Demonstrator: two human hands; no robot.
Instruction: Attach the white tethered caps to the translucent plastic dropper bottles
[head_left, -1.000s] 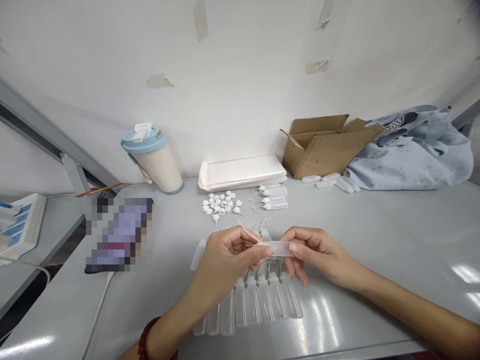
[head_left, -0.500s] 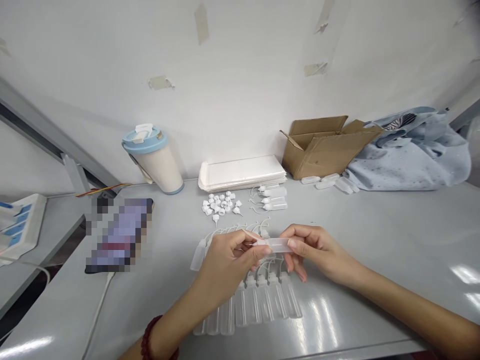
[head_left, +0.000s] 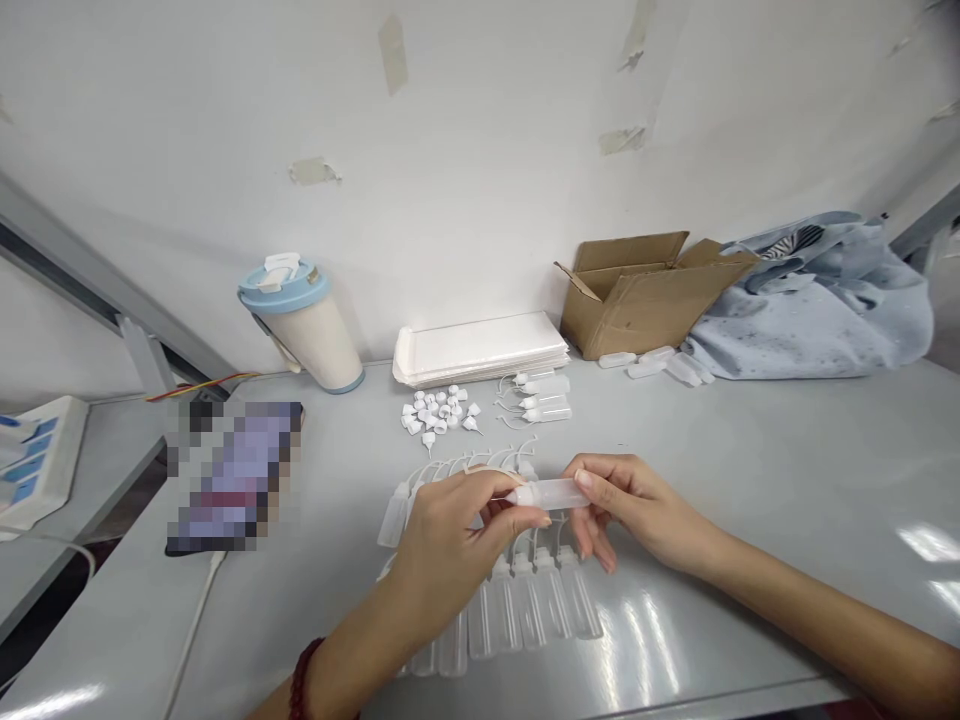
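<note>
Evidently for steadiness, my left fingers grip a small bottle near its nozzle, my right fingers its base. Rowed bottles lie below, perhaps for order.

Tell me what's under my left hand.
Small clear bottles on the grey table show past your left hand; whatever lies directly beneath it is covered and can't be seen.

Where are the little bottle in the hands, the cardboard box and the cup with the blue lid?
Little bottle (head_left: 556,494): head view, on its translucent body.
Cardboard box (head_left: 652,312): head view, on its front wall.
Cup (head_left: 313,334): head view, on its cream side below the lid.
</note>
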